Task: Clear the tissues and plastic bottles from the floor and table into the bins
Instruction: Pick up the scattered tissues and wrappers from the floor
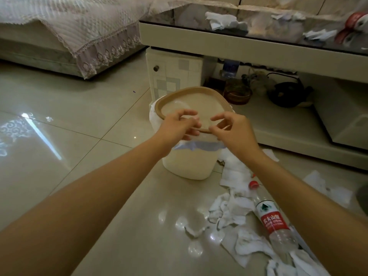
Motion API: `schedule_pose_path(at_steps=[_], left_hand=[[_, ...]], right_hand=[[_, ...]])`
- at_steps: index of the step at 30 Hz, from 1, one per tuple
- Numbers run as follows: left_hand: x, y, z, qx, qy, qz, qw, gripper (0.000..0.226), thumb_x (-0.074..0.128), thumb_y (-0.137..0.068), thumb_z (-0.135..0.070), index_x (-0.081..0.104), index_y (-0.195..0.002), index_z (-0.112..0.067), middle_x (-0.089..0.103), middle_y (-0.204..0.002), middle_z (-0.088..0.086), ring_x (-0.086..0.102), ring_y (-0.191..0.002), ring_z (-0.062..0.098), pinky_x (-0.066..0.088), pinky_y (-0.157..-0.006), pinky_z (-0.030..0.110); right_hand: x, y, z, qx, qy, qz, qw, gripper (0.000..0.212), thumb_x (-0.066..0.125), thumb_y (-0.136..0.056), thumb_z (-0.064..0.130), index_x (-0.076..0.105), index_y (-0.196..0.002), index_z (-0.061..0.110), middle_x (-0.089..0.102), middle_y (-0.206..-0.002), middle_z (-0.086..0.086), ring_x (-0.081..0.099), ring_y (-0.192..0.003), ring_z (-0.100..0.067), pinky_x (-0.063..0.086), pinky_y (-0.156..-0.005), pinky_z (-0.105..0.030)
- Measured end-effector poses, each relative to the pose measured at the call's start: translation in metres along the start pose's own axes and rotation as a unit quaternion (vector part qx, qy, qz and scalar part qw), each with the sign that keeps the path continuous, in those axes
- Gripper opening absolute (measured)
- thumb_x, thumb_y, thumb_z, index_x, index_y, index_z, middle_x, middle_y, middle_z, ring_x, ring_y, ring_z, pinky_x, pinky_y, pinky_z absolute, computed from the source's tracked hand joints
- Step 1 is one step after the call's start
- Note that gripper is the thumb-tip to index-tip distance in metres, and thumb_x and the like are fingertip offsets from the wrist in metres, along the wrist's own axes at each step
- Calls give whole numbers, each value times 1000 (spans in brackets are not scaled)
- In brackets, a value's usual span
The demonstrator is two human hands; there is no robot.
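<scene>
Both forearms reached out from the bottom of the view toward a cream bin point(189, 166) that stood on the tiled floor point(79, 116) in front of a glass-topped coffee table point(199, 39). At the near side of the bin's wooden rim ring point(179, 93), the left hand point(177, 125) and the right hand point(233, 130) had their fingers curled at the edge of the thin liner bag point(199, 145); whether each actually pinched the plastic could not be told, as the motion blurred them. Crumpled tissues point(235, 208) lay scattered on the floor to the right of the bin, under the right forearm. Among them lay a clear plastic water bottle point(276, 228) with a red label and a red cap, on its side, cap toward the bin. More tissues point(221, 20) sat on the tabletop, and a second bottle point(356, 19) with a red label lay near its right end. A dark teapot point(286, 94) stood on the lower shelf.
</scene>
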State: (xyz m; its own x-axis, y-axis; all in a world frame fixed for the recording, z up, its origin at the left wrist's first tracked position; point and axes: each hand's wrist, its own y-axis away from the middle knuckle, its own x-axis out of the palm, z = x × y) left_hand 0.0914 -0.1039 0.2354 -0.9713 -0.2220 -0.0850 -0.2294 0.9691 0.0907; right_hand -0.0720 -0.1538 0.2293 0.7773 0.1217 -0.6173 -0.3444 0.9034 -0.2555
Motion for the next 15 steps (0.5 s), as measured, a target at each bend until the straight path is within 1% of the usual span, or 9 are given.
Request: schedule_pose_path(at_steps=[3, 6, 9, 12, 15], left_hand=[[9, 30, 18, -4, -30, 44, 999, 24, 60, -92, -21, 60, -115, -14, 70, -88, 2, 67, -73, 13, 53, -62, 23], [13, 60, 45, -34, -41, 54, 997, 22, 61, -91, -22, 62, -111, -16, 70, -87, 2, 66, -71, 10, 50, -60, 19], [7, 99, 106, -126, -65, 56, 988, 19, 66, -87, -20, 65, -106, -18, 69, -87, 3, 65, -69, 7, 48, -55, 18], [-5, 145, 174, -217, -128, 69, 965, 15, 70, -84, -17, 67, -98, -18, 65, -80, 3, 64, -67, 10, 47, -53, 21], [-14, 175, 214, -263, -168, 49, 949, 15, 69, -83, -11, 68, -98, -14, 64, -77, 1, 64, -66, 12, 45, -50, 17]], right_hand=[[-2, 32, -8, -9, 10, 19, 1000, 13, 69, -83, 26, 65, -96, 29, 66, -75, 5, 64, -69, -13, 57, -66, -45], [-5, 70, -18, 17, 11, 44, 999, 10, 70, -81, 26, 67, -91, 27, 67, -74, 4, 64, -67, -12, 56, -68, -44], [-5, 113, -35, 37, 23, 83, 996, 8, 71, -80, 22, 69, -88, 24, 66, -72, 4, 62, -64, -11, 56, -67, -42], [-1, 153, -53, 80, 28, 140, 987, 10, 72, -80, 25, 69, -89, 27, 66, -73, 7, 62, -65, -7, 56, -69, -39], [9, 182, -67, 123, 14, 174, 977, 11, 73, -79, 30, 68, -88, 32, 67, -73, 10, 63, -66, -4, 57, -70, -37]])
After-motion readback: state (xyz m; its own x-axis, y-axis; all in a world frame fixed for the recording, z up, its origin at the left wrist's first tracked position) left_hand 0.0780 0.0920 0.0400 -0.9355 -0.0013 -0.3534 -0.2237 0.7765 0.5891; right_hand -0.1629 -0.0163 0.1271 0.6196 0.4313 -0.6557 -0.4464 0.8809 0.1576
